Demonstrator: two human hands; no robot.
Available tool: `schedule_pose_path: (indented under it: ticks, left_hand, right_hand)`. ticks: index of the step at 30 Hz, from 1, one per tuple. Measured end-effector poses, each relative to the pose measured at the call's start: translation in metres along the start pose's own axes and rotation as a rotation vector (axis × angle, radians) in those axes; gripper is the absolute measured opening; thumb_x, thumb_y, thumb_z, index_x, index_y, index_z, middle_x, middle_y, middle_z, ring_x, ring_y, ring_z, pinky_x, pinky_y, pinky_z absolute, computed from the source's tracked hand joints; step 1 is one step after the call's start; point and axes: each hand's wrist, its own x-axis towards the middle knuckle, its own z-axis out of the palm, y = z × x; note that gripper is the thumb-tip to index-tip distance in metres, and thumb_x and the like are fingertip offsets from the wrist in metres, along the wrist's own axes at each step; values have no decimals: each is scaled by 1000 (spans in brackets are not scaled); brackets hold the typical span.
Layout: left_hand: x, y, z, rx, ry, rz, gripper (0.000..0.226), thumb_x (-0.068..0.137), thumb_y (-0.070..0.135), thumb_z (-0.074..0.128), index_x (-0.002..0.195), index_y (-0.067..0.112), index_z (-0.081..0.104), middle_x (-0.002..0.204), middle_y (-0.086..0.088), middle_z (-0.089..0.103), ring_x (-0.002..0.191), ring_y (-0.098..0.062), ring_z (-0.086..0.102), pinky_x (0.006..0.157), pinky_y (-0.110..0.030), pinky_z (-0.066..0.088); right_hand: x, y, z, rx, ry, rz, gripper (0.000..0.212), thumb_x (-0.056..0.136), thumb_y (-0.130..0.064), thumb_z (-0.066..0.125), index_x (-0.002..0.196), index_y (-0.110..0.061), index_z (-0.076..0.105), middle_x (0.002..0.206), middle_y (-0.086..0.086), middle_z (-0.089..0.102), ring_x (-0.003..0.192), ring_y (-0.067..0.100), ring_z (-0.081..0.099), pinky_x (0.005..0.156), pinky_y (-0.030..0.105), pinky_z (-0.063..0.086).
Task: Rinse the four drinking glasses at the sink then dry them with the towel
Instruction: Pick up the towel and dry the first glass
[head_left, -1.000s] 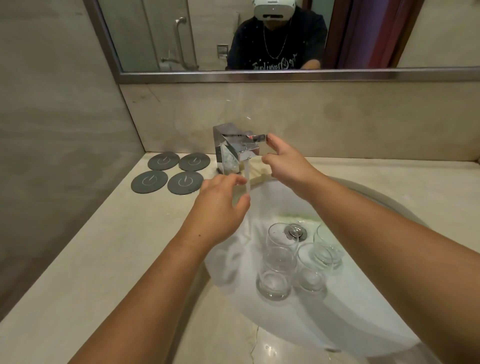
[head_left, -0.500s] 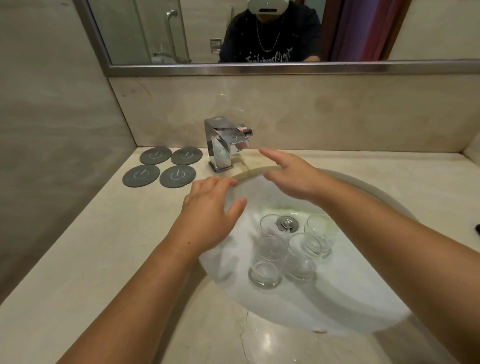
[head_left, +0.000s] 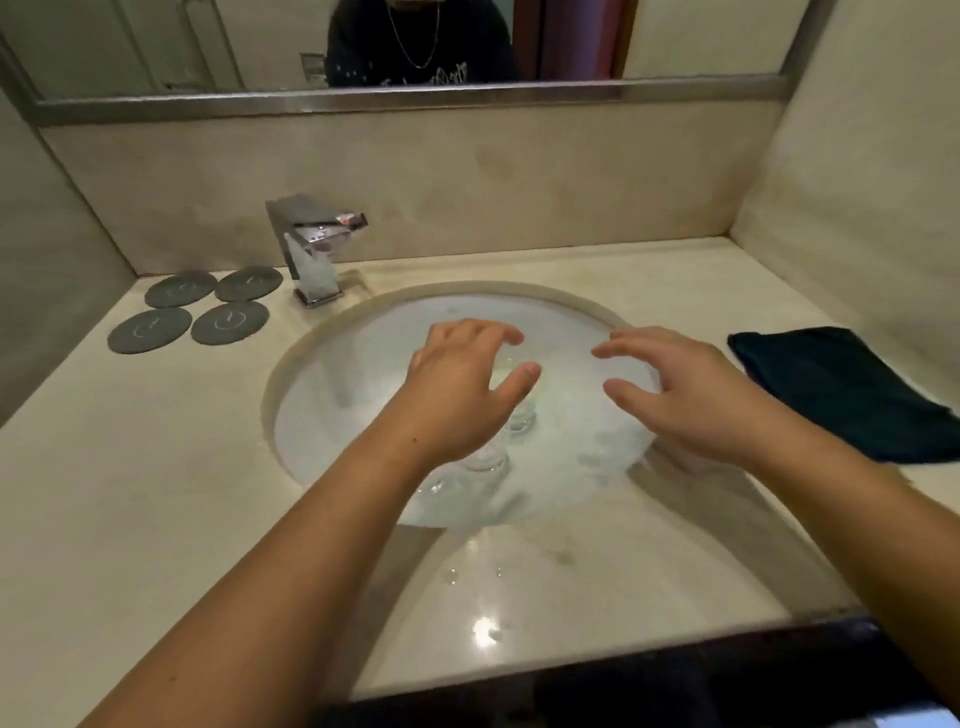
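Note:
Several clear drinking glasses stand in the white sink basin (head_left: 332, 395), blurred and mostly hidden under my hands; one glass (head_left: 519, 418) shows beside my left thumb, another glass (head_left: 480, 462) under my left wrist. My left hand (head_left: 462, 389) hovers over the basin with spread, relaxed fingers, holding nothing. My right hand (head_left: 685, 395) hovers at the basin's right side, fingers also spread and empty. A dark folded towel (head_left: 841, 389) lies on the counter to the right of the sink. The chrome tap (head_left: 317, 249) stands behind the basin at left, with no water running.
Several round grey coasters (head_left: 195, 312) lie on the counter left of the tap. A beige stone counter (head_left: 130, 493) surrounds the sink, with walls at left, back and right. A mirror (head_left: 156, 47) hangs above. Water drops sit on the counter's front.
My right hand left the tap lever and the water stopped. Both hands dropped down over the basin and glasses. My view shifted right and down, bringing the towel into sight.

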Motion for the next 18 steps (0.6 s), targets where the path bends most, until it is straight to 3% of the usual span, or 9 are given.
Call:
schedule_pose_path:
  ticks: [3,5,8,13,18]
  left_hand:
    - [6,24,16,-14,-25,54,47,104,55,46,145,33,51,153,10,48,147,-15,28,117,-39,28]
    - [9,37,25,-18,-39,81,46,104,55,46,145,33,51,153,10,49,147,-15,30,119,-40,30]
    - [14,53,36,-21,-59,99,45,104,55,46,144,34,53,152,9,50,147,-16,32,119,-43,33]
    - [18,66,48,-33,-82,118,41,104,53,48,140,35,55,149,11,53,144,-16,35,117,-42,35]
    - [20,67,53,-52,-85,109,36,104,50,50,136,35,59,144,14,55,143,-14,36,115,-39,36]
  right_hand:
    - [-23,30,-14,-71,95,114,43,98,-39,64,140,-30,63,151,-4,53,142,19,46,119,38,35]
    - [-35,49,-23,-147,182,211,44,97,-42,65,139,-29,62,146,1,54,138,25,46,116,46,39]
    - [-49,75,-36,-241,212,370,51,96,-44,68,143,-27,56,141,6,53,132,30,47,108,47,41]
    - [-55,110,-45,-247,76,501,62,91,-50,72,143,-22,55,139,8,54,128,31,54,107,50,49]
    - [-45,124,-45,-254,127,411,30,94,-32,70,120,-17,68,114,2,59,102,20,55,87,36,51]
